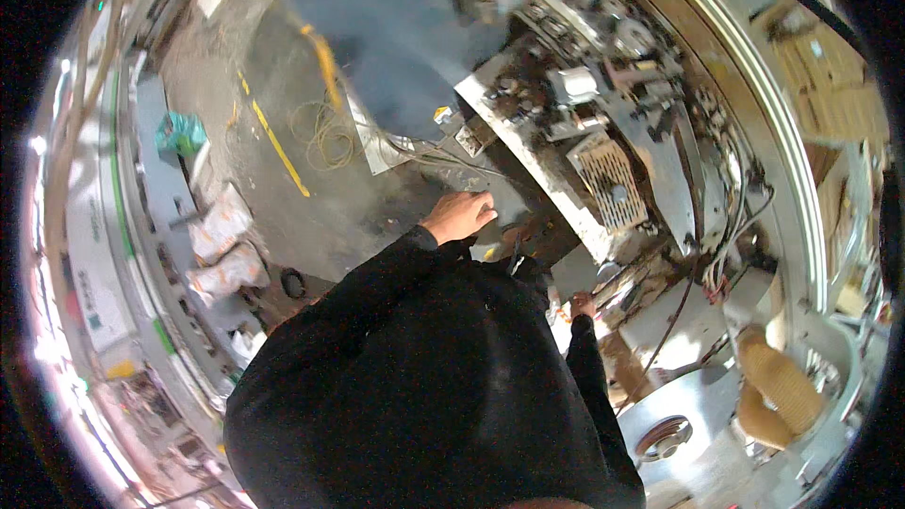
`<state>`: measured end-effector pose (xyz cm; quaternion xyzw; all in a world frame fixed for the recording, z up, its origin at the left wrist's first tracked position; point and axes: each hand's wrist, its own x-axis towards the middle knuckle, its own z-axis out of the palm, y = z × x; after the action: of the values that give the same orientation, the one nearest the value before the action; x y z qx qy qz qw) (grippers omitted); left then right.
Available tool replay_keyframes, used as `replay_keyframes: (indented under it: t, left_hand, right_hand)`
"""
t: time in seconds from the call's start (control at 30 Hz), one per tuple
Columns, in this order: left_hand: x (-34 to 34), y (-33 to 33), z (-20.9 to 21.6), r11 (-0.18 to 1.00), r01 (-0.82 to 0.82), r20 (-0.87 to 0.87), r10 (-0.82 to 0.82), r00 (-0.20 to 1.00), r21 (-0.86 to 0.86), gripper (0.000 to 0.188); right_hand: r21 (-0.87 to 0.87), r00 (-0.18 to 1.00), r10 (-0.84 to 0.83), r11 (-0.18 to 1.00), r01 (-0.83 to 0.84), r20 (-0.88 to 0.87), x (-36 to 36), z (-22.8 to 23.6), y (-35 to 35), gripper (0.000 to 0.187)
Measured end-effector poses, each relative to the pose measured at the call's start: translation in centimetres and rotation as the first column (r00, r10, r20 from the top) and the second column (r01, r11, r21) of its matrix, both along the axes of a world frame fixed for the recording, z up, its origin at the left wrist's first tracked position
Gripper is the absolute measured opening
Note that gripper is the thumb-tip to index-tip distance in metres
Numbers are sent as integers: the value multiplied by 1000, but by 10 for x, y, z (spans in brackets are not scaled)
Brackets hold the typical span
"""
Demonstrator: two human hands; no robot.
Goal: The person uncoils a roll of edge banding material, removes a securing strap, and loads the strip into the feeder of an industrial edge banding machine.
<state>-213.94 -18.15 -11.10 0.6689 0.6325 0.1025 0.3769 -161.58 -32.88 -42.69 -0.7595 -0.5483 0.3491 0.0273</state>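
In front of my dark-clothed body, my left hand (460,217) is held over the floor with its back up. Its fingers curl under and look closed; whatever lies inside them, if anything, is hidden. My right hand (584,304) reaches out to the right, low beside the workbench (528,155). It is small and blurred, and its fingers cannot be made out. Close to it are a bright spot and a jumble of parts at the bench's near end. On the bench lies a slotted metal plate (608,181), with several metal parts and tools around it.
A large grey-blue panel (396,19) stands ahead. Coiled hose (325,135) and a yellow line (280,149) lie on the floor. White sacks (226,269) and a green bag (181,134) are at left. Tan gloves (778,386) rest at lower right by a round metal surface (693,405).
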Motion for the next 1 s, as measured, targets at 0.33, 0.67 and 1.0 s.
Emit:
replay_keyframes:
  t: [0.33,0.67,1.0]
  left_hand:
    - [-223,-239,-66,834,-552,113,550,828,-16,36]
    - [-351,-316,-48,391,-907,423,857,295,-160,30]
    - [-432,-277,-29,417,-894,408,854,323,-165,38]
  right_hand:
    - [10,869,441,893,-450,-224,-137,0,39,33]
    - [-144,839,507,832,-536,-198,-370,83,63,33]
    - [-227,712,624,680,-698,-322,-583,86,120,30]
